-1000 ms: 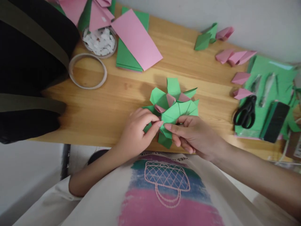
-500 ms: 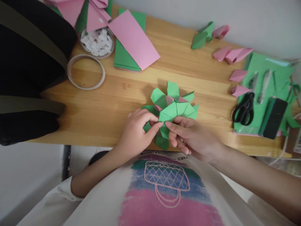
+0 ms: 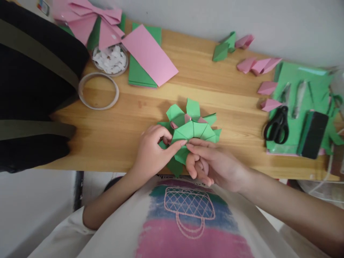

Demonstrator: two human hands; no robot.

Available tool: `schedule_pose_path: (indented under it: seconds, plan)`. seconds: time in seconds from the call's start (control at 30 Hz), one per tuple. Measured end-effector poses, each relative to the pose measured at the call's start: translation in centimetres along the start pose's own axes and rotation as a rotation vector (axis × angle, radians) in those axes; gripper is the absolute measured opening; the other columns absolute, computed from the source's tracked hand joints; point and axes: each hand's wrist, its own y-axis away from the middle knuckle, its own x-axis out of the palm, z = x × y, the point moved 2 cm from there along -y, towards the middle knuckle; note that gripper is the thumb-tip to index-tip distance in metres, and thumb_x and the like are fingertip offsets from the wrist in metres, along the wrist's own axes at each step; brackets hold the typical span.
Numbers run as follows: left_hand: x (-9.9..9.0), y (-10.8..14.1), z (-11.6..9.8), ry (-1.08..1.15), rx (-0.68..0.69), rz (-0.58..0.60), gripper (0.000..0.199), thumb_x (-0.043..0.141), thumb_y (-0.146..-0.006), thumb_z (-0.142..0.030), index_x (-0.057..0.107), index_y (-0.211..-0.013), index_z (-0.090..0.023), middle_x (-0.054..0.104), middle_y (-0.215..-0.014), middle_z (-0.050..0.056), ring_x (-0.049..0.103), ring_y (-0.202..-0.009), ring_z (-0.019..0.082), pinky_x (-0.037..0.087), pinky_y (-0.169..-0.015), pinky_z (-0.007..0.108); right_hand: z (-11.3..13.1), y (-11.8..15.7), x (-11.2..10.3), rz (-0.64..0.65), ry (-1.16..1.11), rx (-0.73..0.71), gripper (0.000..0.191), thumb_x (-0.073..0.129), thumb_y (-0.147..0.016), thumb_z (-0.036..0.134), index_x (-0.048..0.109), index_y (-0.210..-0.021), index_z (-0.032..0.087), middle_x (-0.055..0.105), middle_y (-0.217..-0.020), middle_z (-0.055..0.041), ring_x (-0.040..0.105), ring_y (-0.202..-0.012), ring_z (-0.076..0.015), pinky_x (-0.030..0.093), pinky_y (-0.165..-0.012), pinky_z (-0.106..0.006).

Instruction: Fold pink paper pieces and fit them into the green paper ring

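Observation:
A folded green paper flower (image 3: 192, 129) with small pink paper pieces tucked between its petals is held over the near edge of the table. My left hand (image 3: 156, 152) grips its left side, the thumb lying along the near rim and the fingers curled behind it. From the right, my right hand (image 3: 212, 159) pinches the same near rim, its thumb and forefinger almost meeting the left thumb tip. The other right fingers curl below the flower. Part of the flower's near side is hidden by my hands.
Left on the table (image 3: 107, 143) are a tape roll (image 3: 116, 98) and a dish of white scraps (image 3: 110, 61). Behind lie a pink paper sheet (image 3: 150, 55) and a pink paper bow (image 3: 80, 18). Right are folded pink pieces (image 3: 267, 87), black scissors (image 3: 276, 125) and a phone (image 3: 313, 134).
The flower and both hands have moved slightly left. The right thumb and forefinger have shifted along the rim, closer to the left thumb. The view has tilted a little.

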Motion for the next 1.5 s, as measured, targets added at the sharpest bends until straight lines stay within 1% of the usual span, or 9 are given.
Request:
schedule_pose_path:
  seconds: [0.27,0.47,0.77,0.93,1.07,1.17,1.27,1.4,1.5]
  plan:
    - [0.2,-0.2,0.2,0.035,0.001,0.019,0.036,0.074,-0.076,-0.035,0.045,-0.061,-0.02,0.051,-0.062,-0.004,0.048,-0.063,0.012,0.034,-0.053,0.027,-0.7,0.3,-0.1,0.07,-0.021,-0.024,0.016,0.053,-0.083,0.028,0.038,-0.086,0.024,0.063,-0.048,0.0045,0.042,-0.026,-0.0078,0.026,-0.026,-0.014]
    - [0.3,-0.3,-0.2,-0.059,0.046,-0.004,0.036,0.074,-0.077,-0.032,0.044,-0.06,-0.021,0.05,-0.062,-0.003,0.046,-0.063,0.014,0.034,-0.056,0.03,-0.6,0.3,0.2,0.09,-0.075,0.059,0.02,0.049,-0.081,0.024,0.03,-0.088,0.027,0.061,-0.05,0.0075,0.04,-0.027,-0.0076,0.024,-0.027,-0.013]
    - [-0.4,-0.5,-0.8,-0.146,0.073,-0.004,0.031,0.071,-0.079,-0.027,0.047,-0.061,-0.02,0.051,-0.063,-0.003,0.047,-0.065,0.014,0.034,-0.06,0.03,-0.4,0.2,0.7,0.108,-0.223,-0.014,0.027,0.048,-0.076,0.019,0.024,-0.085,0.027,0.06,-0.052,0.0091,0.037,-0.027,-0.0065,0.024,-0.028,-0.013]
    - [-0.1,-0.7,-0.5,-0.114,0.059,-0.013,0.035,0.073,-0.078,-0.028,0.045,-0.058,-0.02,0.05,-0.06,-0.004,0.047,-0.063,0.013,0.034,-0.061,0.03,-0.3,0.1,0.6,0.153,-0.222,-0.002,0.025,0.05,-0.074,0.019,0.029,-0.085,0.026,0.06,-0.05,0.0085,0.036,-0.027,-0.0069,0.023,-0.027,-0.014]
    - [0.0,-0.5,-0.3,-0.071,0.042,0.007,0.035,0.074,-0.078,-0.029,0.046,-0.058,-0.02,0.051,-0.06,-0.004,0.047,-0.062,0.014,0.035,-0.06,0.03,-0.3,0.1,0.3,0.147,-0.227,0.005,0.026,0.049,-0.071,0.017,0.026,-0.078,0.026,0.061,-0.047,0.006,0.037,-0.025,-0.0071,0.023,-0.025,-0.014]
    - [-0.1,-0.4,-0.5,-0.087,0.046,-0.001,0.036,0.074,-0.078,-0.031,0.046,-0.058,-0.021,0.051,-0.06,-0.004,0.047,-0.062,0.014,0.035,-0.06,0.03,-0.3,0.1,0.2,0.183,-0.235,0.028,0.024,0.05,-0.07,0.017,0.029,-0.078,0.026,0.062,-0.048,0.0045,0.038,-0.025,-0.0073,0.024,-0.025,-0.014]
    - [-0.4,-0.4,-0.9,-0.146,0.081,-0.009,0.037,0.072,-0.08,-0.033,0.044,-0.059,-0.021,0.05,-0.06,-0.004,0.047,-0.063,0.014,0.034,-0.061,0.031,-0.3,0.1,0.4,0.195,-0.262,0.031,0.024,0.05,-0.069,0.017,0.03,-0.078,0.025,0.064,-0.05,0.005,0.039,-0.026,-0.0068,0.024,-0.026,-0.014]
    - [-0.7,-0.5,-1.5,-0.3,0.193,-0.01,0.037,0.055,-0.092,-0.029,0.042,-0.058,-0.02,0.05,-0.06,-0.001,0.045,-0.065,0.016,0.032,-0.063,0.033,-0.2,0.2,0.6,0.189,-0.309,0.023,0.027,0.051,-0.068,0.017,0.025,-0.072,0.025,0.063,-0.05,0.0062,0.04,-0.026,-0.0062,0.023,-0.027,-0.014]
    - [-0.7,-0.5,-1.7,-0.395,0.27,-0.003,0.037,0.049,-0.095,-0.028,0.043,-0.058,-0.02,0.052,-0.061,0.001,0.044,-0.065,0.017,0.031,-0.062,0.035,-0.3,0.2,0.6,0.198,-0.324,0.029,0.027,0.051,-0.068,0.018,0.025,-0.07,0.025,0.062,-0.05,0.0054,0.04,-0.026,-0.0064,0.023,-0.026,-0.015]
